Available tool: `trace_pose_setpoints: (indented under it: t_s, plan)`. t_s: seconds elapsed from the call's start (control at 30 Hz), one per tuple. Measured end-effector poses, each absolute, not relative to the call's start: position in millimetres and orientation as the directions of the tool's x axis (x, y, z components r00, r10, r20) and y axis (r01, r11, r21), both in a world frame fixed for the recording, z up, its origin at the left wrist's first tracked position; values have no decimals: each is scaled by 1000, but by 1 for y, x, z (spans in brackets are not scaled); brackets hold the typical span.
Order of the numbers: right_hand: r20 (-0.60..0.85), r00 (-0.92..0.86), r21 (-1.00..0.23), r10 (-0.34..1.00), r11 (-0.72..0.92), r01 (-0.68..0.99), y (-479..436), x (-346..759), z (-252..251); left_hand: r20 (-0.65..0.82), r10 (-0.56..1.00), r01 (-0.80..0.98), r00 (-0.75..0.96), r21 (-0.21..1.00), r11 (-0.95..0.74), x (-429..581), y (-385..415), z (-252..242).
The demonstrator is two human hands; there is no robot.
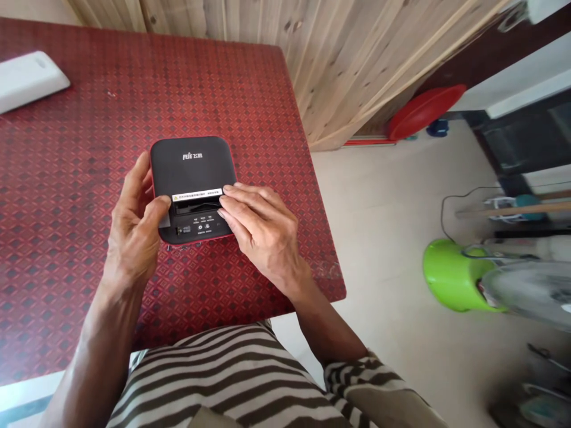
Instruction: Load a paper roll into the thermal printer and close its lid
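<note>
A small black label printer with red sides sits near the front of the red patterned table. White lettering marks its lid, and a white warning strip runs along the lid's edge above a dark slot. Gripping the printer's left side is my left hand, with the thumb on the front left corner and the fingers partly hidden behind the side. My right hand lies over the right side, fingers together and tips at the slot's right end. Small buttons and printed marks show below the slot.
The red table has rounded corners and meets a wooden plank wall. A white box-like object lies at its far left. On the floor to the right are a green bucket, a red basin and a loose cable.
</note>
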State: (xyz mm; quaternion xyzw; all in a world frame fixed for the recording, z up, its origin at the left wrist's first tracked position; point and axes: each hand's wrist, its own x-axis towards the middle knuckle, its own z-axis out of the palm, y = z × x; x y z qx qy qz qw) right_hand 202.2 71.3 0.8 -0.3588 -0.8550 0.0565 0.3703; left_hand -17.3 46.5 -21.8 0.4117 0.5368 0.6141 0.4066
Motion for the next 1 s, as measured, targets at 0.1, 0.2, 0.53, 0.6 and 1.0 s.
trace_pose_setpoints:
  t_s: [0.1, 0.2, 0.53, 0.6, 1.0]
  plan:
    - [621, -431, -405, 655, 738, 540, 69, 206, 4, 20, 945, -137, -326, 988, -68, -21, 40, -16]
    - [662, -290, -480, 691, 689, 543, 62, 212, 6, -28, 938, -172, -346, 984, -34, -24, 25, -9]
    - [645, -166, -561, 746, 610, 560, 40, 214, -6, -73, 930, -163, -360, 987, 15, -11, 12, -6]
    - [665, -139, -554, 734, 609, 567, 38, 212, -4, -102, 920, -139, -378, 989, 53, -9, 12, -5]
    - [749, -117, -481, 652, 657, 581, 44, 202, 3, -189, 877, -230, -442, 969, 93, 0, 19, -4]
